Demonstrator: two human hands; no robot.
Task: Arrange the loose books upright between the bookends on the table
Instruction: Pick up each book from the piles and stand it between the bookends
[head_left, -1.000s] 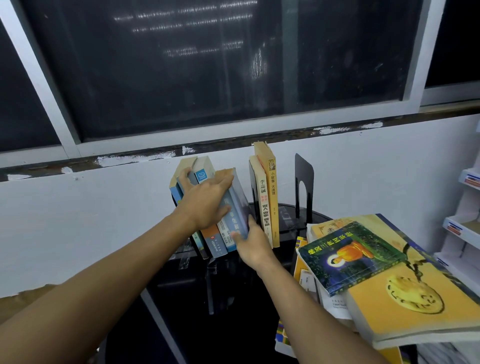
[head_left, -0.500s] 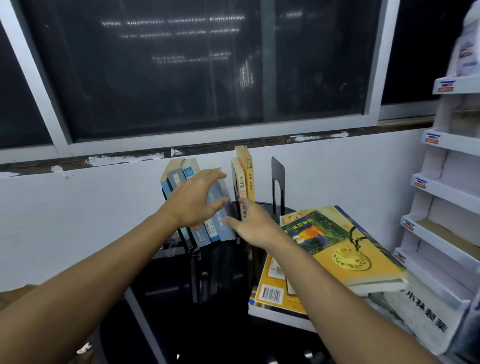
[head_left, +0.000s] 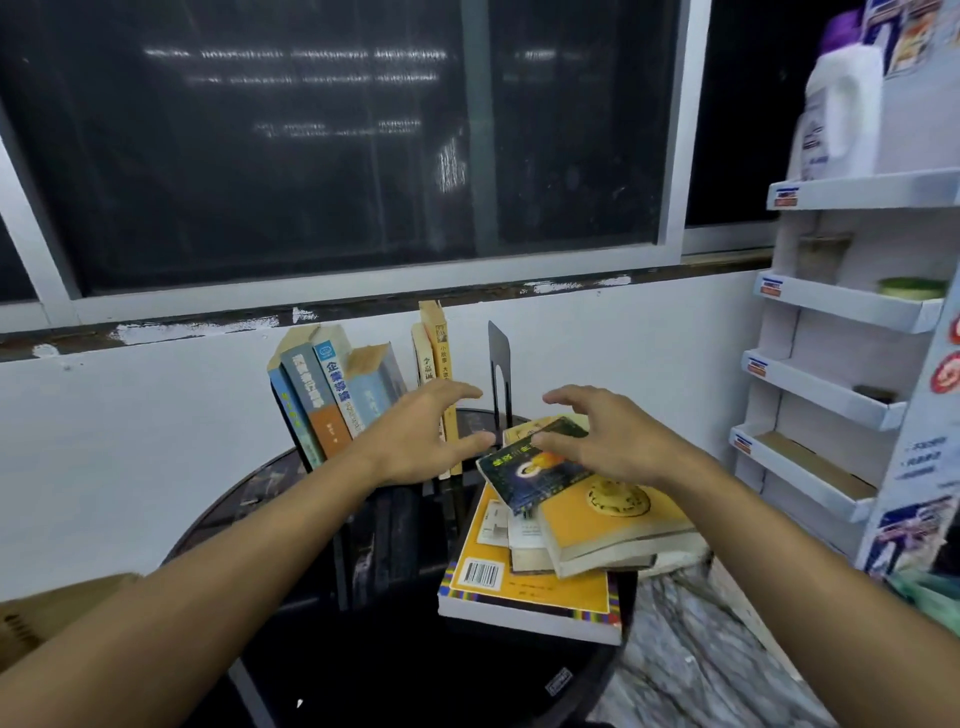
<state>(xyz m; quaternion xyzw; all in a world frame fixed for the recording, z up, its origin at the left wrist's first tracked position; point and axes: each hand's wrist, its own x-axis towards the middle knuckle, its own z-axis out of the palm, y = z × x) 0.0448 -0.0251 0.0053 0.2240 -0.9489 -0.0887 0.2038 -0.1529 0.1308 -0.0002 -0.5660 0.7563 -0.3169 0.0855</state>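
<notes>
Several blue-spined books (head_left: 332, 395) lean left at the back of the round black table (head_left: 395, 649). Two cream and yellow books (head_left: 435, 358) stand upright beside them. A black bookend (head_left: 500, 364) stands to their right, with a gap between. A stack of loose books (head_left: 550, 561) lies flat at the table's right side, topped by a small dark green book (head_left: 530, 475). My left hand (head_left: 421, 436) hovers open in front of the upright books. My right hand (head_left: 608, 436) is open just above the green book, fingers spread, holding nothing.
A white wall and dark window run behind the table. A white tiered display shelf (head_left: 831, 405) stands at the right, with a white bottle (head_left: 841, 124) on top. A cardboard box (head_left: 47, 608) sits at the lower left. Crumpled plastic sheeting (head_left: 691, 634) lies beside the table.
Both hands have let go of the leaning blue books and moved right. My right hand now hovers over the green book on the stack. The camera has turned right.
</notes>
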